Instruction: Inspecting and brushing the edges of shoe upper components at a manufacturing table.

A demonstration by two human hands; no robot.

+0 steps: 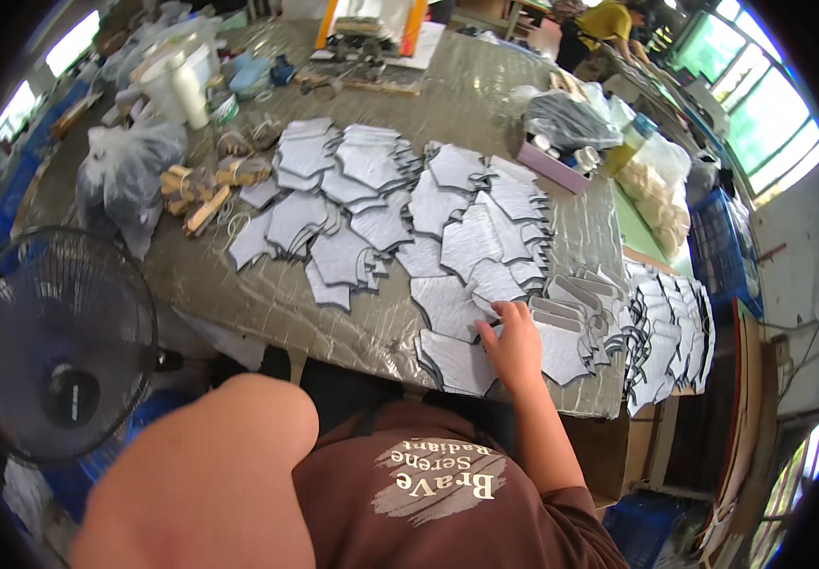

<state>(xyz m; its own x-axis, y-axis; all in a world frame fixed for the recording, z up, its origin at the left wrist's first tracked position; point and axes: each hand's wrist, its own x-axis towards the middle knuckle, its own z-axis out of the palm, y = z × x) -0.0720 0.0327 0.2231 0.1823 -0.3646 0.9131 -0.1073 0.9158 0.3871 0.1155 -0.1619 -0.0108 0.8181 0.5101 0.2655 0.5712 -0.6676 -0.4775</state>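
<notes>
The right hand [516,343] is at the near right part of the desk [239,308], over the light grey pieces [455,362] close to the near edge. Its fingers are slightly curled, with the thumb apart from the forefinger; I cannot tell whether they pinch an edge or only touch it. The left hand is out of view, so its fingers cannot be judged; only the bare left arm [210,469] shows.

The work looks partway along. Many pieces already lie spread in overlapping fans across the middle of the desk, and tighter rows [667,332] sit just beyond its right edge. Between them, a cluster of pieces [561,322] partly stands on edge, looking less settled. The loose fans seem the part left unfinished, though nothing shows how many pieces remain or whether the rows are complete.
</notes>
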